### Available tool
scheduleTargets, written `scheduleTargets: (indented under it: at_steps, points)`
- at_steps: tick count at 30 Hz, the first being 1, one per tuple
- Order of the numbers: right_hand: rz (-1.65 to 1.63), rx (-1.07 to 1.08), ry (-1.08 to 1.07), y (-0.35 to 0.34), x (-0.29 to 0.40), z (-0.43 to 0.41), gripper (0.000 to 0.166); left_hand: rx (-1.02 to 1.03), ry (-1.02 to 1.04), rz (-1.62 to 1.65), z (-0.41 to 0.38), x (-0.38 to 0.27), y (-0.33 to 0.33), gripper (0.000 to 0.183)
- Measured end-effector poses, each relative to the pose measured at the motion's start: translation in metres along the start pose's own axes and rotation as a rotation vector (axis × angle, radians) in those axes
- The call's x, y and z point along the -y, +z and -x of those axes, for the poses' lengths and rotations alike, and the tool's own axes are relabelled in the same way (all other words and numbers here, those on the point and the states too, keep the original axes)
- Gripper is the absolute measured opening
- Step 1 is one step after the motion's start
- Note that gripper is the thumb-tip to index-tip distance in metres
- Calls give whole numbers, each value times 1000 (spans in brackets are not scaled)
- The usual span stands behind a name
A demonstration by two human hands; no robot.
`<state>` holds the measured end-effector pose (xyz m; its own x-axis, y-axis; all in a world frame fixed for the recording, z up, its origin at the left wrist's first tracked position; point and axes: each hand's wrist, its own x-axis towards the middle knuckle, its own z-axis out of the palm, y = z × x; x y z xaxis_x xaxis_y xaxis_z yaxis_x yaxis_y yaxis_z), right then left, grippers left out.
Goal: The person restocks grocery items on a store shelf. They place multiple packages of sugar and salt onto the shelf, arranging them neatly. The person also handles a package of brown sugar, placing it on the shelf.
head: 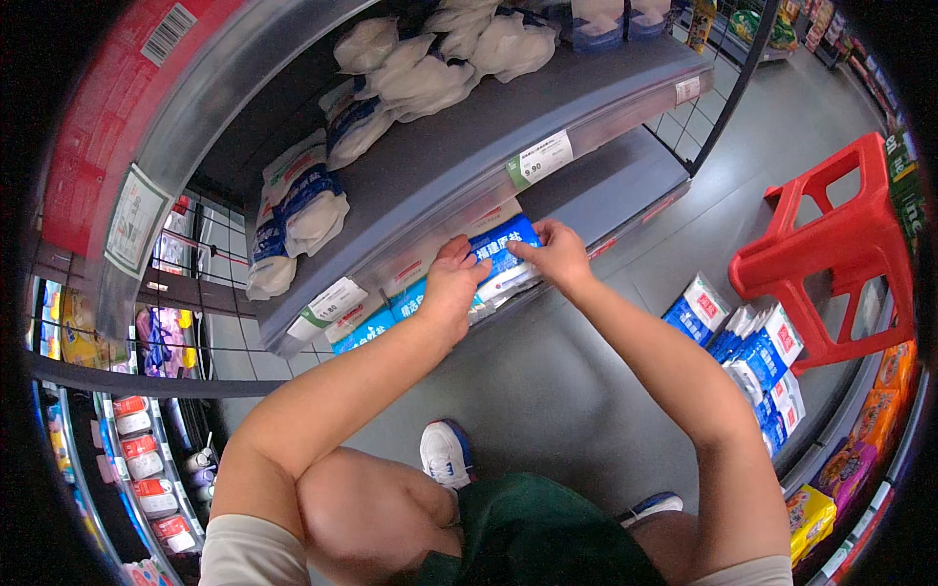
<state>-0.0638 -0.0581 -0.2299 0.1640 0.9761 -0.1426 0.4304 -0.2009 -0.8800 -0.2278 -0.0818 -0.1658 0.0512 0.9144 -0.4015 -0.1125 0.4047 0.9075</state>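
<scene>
A blue and white plastic packet of salt [504, 238] stands at the front of the bottom shelf, between my two hands. My left hand [451, 282] is at its left side, palm turned inward, fingers touching or close to the packet. My right hand [557, 253] has its thumb over the packet's front and its fingers at the right edge, gripping it. Left of it, light blue packets [364, 331] stand in a row, partly behind my left forearm. More blue and white packets [762, 351] lie in rows on the floor at the right.
The middle shelf [469, 154] overhangs the bottom one and carries white and blue bags [311, 198]. A red plastic stool [828, 256] stands at the right. A wire mesh side panel [220, 249] is at the left. Snack packs [810, 520] line the lower right.
</scene>
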Motion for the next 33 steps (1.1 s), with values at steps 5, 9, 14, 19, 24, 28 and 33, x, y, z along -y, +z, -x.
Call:
scheduleTargets:
  at_steps: [5,9,14,19,24,28,33]
  points:
    - [-129,75,49,3,-10,-1,46,45,-3,-11,4,3,4,62]
    - [-531,183,113,-7,-13,14,33,33,-15,-121,10,-2,15,58]
    - [-977,283,351,-41,-7,54,36,26,16,-143,13,-1,28,53]
    - [-1237,372,333,-71,-33,84,49,-6,-10,-245,14,4,48,55]
    - [-1299,306,328,-93,-53,98,51,384,-297,-198,19,22,71,39]
    - [-1291,189,418,-107,-75,113,45,323,-287,-278,25,56,97,44]
    - [-1212,-186,666,-108,-122,124,48,465,-182,-404,9,102,141,42]
